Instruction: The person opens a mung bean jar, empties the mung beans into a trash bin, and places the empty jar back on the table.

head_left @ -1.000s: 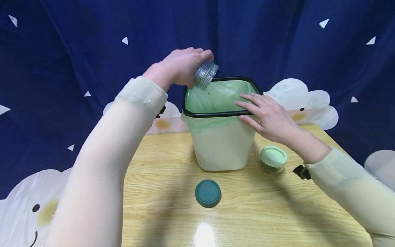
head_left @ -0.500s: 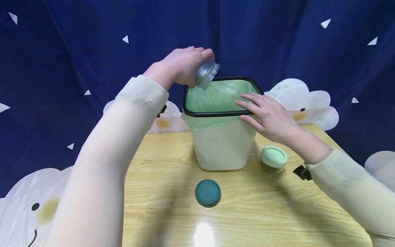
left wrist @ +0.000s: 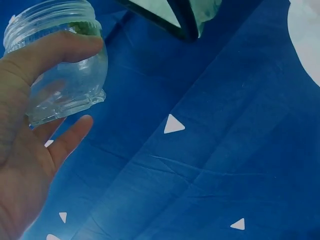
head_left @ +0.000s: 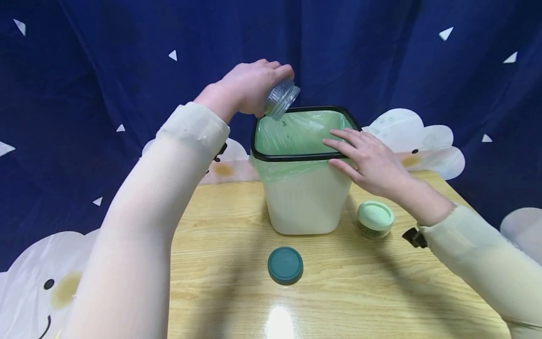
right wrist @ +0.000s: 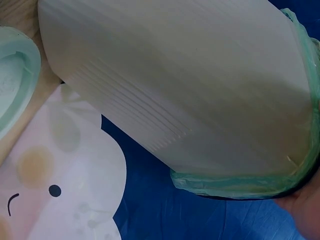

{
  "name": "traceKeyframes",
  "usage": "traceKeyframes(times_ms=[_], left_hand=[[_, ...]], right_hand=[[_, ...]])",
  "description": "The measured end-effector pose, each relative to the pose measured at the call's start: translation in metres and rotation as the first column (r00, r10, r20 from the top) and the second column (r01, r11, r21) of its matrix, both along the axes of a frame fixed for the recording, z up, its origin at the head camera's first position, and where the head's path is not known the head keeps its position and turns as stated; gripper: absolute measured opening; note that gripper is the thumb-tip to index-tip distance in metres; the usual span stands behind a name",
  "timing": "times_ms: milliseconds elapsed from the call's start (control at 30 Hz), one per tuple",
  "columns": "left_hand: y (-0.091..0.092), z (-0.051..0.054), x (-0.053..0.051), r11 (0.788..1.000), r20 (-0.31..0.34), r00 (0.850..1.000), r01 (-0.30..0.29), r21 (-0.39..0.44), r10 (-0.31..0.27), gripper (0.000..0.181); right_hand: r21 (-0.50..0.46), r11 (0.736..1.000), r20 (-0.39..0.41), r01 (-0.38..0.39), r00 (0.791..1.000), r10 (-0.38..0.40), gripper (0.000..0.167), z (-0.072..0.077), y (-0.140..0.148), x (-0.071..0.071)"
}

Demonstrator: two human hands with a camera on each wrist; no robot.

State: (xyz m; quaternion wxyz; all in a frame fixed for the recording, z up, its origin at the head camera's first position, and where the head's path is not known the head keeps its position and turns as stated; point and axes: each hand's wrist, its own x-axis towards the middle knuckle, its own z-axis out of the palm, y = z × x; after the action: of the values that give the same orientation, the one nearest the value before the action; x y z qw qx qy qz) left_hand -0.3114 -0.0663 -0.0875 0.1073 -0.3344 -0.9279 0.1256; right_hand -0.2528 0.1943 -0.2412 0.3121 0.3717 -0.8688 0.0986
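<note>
The jar (head_left: 281,100), clear and ribbed, is tipped on its side over the back left part of the bin (head_left: 306,200), its uncovered mouth turned right and downward. The left hand (head_left: 250,88) is clamped round it, and the left wrist view shows the thumb laid across the glass. A patch of green stuff (left wrist: 82,27) shows near the jar's neck. A few dark specks appear against the green liner (head_left: 309,129); whether they are falling or stuck there is hard to tell.

The right hand (head_left: 368,160) rests at the bin's front right corner, fingers apart and fairly straight across the black rim (head_left: 296,157), thumb against the outside.

A teal lid (head_left: 285,265) lies on the table (head_left: 347,287) in front of the bin. To the bin's right, below the right forearm, stands a tub (head_left: 375,218) with a pale green top and dark green contents. Behind hangs a blue curtain (head_left: 360,52) with white triangles and pale clouds (head_left: 402,132).
</note>
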Motion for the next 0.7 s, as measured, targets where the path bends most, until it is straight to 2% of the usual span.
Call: traceKeyframes(times_ms=[167,267,333,400,467,567,700], left_hand=[[0.0011,-0.0039,-0.0008,1.000,-0.001,1.000,-0.001,-0.016,0.001,0.084],[0.0009,-0.0042,-0.0011,0.998,-0.056,0.997,0.048,-0.039,-0.050,0.082],[0.0006,-0.0031,-0.0008,0.994,-0.118,0.988,0.092,-0.062,-0.099,0.081],[0.0009,-0.0022,-0.0005,0.985,-0.181,0.971,0.135,-0.112,-0.154,0.078],[0.0026,-0.0021,-0.0002,0.976,-0.211,0.960,0.153,-0.153,-0.184,0.077],[0.0048,-0.0040,-0.0009,0.969,-0.202,0.960,0.152,-0.196,-0.191,0.075],[0.0053,-0.0070,-0.0030,0.971,-0.185,0.967,0.141,-0.191,-0.177,0.075]], right_hand=[[-0.003,1.000,-0.006,-0.003,1.000,0.003,0.045,-0.0013,-0.0002,-0.0005],[-0.006,1.000,-0.009,-0.006,1.000,0.006,0.045,-0.0022,0.0002,-0.0004],[-0.008,1.000,-0.011,-0.011,1.000,0.011,0.045,-0.0022,0.0002,-0.0005],[-0.008,1.000,-0.017,-0.014,1.000,0.014,0.045,-0.0020,0.0000,-0.0010],[-0.007,1.000,-0.020,-0.018,1.000,0.018,0.044,-0.0014,0.0001,-0.0014],[-0.003,1.000,-0.027,-0.021,0.999,0.021,0.044,-0.0001,0.0006,-0.0022],[0.001,1.000,-0.034,-0.024,0.999,0.024,0.044,0.0012,0.0005,-0.0033]])
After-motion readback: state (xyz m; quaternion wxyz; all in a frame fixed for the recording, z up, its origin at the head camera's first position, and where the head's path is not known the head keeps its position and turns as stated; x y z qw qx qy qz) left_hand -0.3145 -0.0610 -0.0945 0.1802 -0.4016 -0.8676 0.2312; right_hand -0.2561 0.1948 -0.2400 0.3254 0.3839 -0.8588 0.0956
